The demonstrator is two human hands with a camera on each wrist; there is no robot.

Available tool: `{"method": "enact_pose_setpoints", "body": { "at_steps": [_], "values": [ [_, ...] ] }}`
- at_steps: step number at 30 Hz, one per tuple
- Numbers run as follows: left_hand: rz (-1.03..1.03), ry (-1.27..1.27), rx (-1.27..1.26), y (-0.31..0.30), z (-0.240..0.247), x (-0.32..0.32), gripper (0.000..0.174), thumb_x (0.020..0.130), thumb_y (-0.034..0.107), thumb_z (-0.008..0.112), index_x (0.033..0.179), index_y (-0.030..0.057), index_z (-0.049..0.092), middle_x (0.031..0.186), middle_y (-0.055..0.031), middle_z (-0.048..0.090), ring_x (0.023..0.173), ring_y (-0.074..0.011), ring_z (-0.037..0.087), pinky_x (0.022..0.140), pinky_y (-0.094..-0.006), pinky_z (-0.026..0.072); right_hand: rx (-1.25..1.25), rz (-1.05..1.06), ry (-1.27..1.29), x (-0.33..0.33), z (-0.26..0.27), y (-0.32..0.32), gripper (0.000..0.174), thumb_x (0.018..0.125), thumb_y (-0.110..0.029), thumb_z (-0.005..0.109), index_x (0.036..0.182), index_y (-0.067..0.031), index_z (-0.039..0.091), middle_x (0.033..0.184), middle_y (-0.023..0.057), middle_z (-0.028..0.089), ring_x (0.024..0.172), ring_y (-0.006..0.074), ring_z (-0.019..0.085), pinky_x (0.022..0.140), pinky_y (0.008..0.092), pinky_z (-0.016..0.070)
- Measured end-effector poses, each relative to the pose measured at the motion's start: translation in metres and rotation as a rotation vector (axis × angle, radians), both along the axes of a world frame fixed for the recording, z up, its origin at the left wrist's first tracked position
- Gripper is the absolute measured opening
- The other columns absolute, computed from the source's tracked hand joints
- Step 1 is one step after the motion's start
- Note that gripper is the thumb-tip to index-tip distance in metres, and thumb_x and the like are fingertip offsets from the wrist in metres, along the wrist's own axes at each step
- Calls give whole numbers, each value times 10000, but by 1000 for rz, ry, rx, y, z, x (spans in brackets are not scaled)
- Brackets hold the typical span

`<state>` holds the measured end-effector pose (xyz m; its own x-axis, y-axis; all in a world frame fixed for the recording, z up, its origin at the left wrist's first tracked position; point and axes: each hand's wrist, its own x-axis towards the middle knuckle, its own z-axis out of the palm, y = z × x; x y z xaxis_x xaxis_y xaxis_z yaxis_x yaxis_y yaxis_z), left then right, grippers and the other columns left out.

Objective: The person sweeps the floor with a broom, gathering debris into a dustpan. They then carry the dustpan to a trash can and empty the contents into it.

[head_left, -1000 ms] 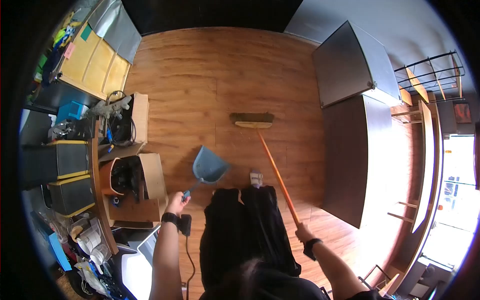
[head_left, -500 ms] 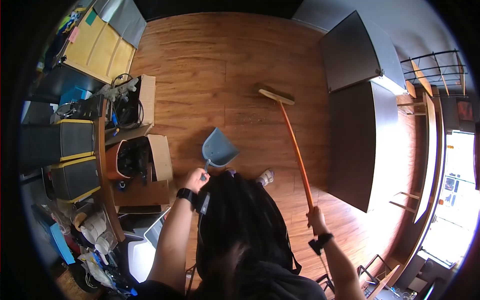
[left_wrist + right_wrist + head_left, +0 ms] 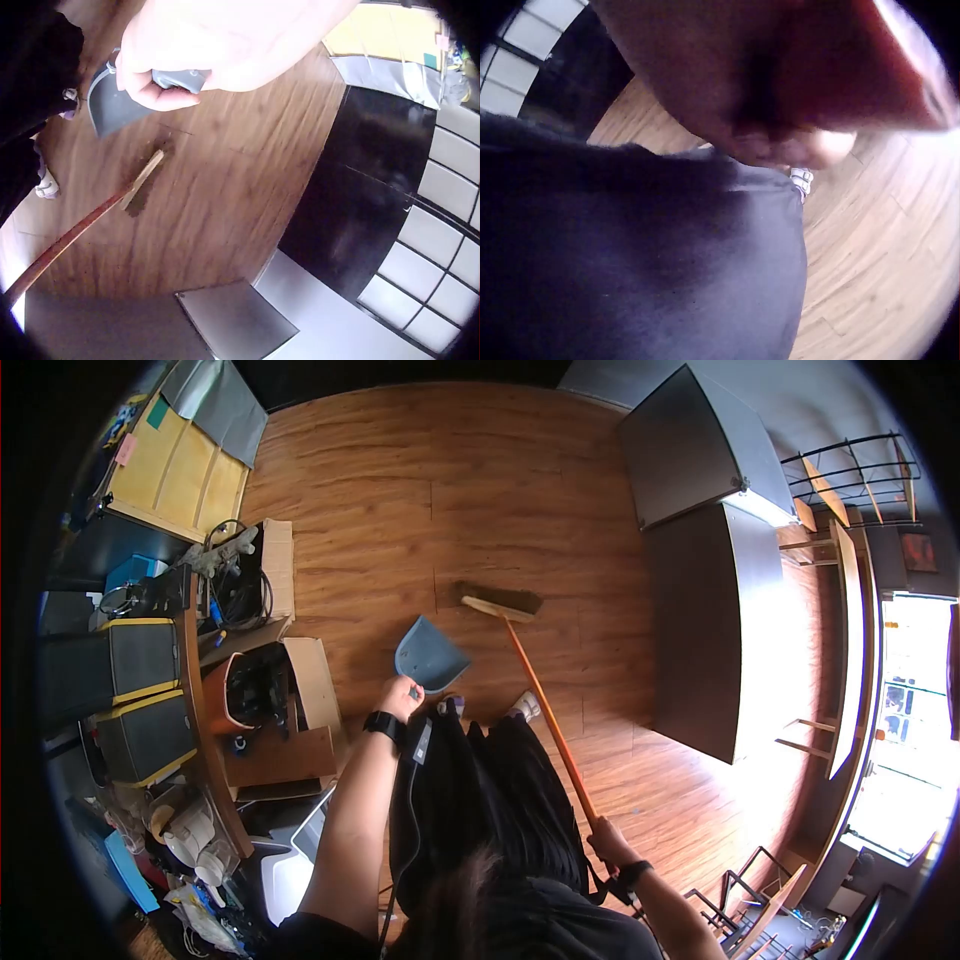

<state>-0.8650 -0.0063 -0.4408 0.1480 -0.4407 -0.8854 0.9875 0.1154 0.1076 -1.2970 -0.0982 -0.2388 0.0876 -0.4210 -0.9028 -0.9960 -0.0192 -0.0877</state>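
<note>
My left hand (image 3: 402,698) grips the handle of a blue-grey dustpan (image 3: 430,658), whose pan lies at the floor, open side facing the broom. In the left wrist view, curled fingers (image 3: 161,97) wrap round the dustpan's handle. My right hand (image 3: 612,843) holds the orange stick of a push broom (image 3: 545,710) near its upper end. The broom's wooden head (image 3: 490,608) with dark bristles sits on the floor, just ahead and right of the dustpan. Small crumbs (image 3: 154,141) show beside the bristles in the left wrist view. Dark clothing fills much of the right wrist view.
Cardboard boxes (image 3: 318,690) with cables and other items line the left side, beside a shelf of black bins (image 3: 150,660). Dark cabinets (image 3: 695,630) stand on the right. My feet (image 3: 525,706) are just behind the dustpan and broom. Wooden floor (image 3: 370,490) stretches ahead.
The broom head went forward and right, then came back left, close to the dustpan. Between the first and second frames, the dustpan was drawn nearer my feet. Both hands kept their grips.
</note>
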Motion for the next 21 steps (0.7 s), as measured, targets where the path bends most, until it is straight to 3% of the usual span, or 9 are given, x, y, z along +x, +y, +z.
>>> {"method": "enact_pose_setpoints", "body": {
  "at_steps": [2,5,6,7,8,12,14,17,21],
  "values": [
    [56,128,150,0,-4,1,112,657,-75,405,686,32,391,682,-78,383,630,-167,400,513,-254,408,-45,0,60,1,22,5,179,647,-92,498,775,22,448,613,223,521,544,341,540,462,390,441],
    [-187,-246,6,20,-25,-4,120,652,-86,403,693,28,398,690,-78,390,631,-172,399,506,-254,408,-166,-1,4,-30,24,13,162,648,-112,510,747,3,452,647,234,521,614,387,520,510,430,428],
    [-69,-72,38,20,-23,1,92,659,-62,413,732,-13,384,719,-116,386,645,-181,409,502,-248,419,-187,-11,-22,-37,22,11,149,650,-121,510,727,-12,445,660,234,518,652,414,498,551,463,414],
    [51,100,67,18,-11,3,119,666,-39,423,771,-55,370,748,-154,383,658,-189,419,499,-242,429,-267,112,-2,-41,16,5,125,654,-110,493,723,-20,441,653,235,516,646,415,496,545,471,408],
    [44,21,22,22,1,0,172,664,-34,429,814,-88,365,804,-199,388,665,-194,422,495,-237,433,-349,233,18,-30,17,-4,102,657,-99,476,719,-27,438,646,236,513,641,416,494,539,479,403],
    [4,91,218,24,-1,3,210,677,-26,420,864,-100,362,864,-224,384,677,-195,424,498,-236,437,-426,277,-24,-2,3,-54,141,658,-79,469,777,-24,417,641,246,518,624,402,509,536,471,418],
    [56,136,107,32,-1,2,221,696,-14,402,889,-113,359,916,-240,379,685,-191,425,492,-224,429,-435,322,-28,14,-14,-73,163,661,-88,489,790,-18,418,657,237,529,644,393,520,555,456,432],
    [124,83,-130,49,-11,0,244,718,0,380,925,-127,352,955,-252,378,686,-189,425,481,-219,420,-277,165,-57,58,-26,-93,182,676,-101,506,802,-10,410,663,241,532,650,392,525,553,450,437],
    [55,82,-62,57,-23,5,271,721,2,368,953,-136,345,985,-259,374,693,-186,424,471,-215,410,-386,388,-149,63,-52,-88,157,719,-84,453,839,-4,392,658,224,541,628,373,540,533,432,449]
  ]
}}
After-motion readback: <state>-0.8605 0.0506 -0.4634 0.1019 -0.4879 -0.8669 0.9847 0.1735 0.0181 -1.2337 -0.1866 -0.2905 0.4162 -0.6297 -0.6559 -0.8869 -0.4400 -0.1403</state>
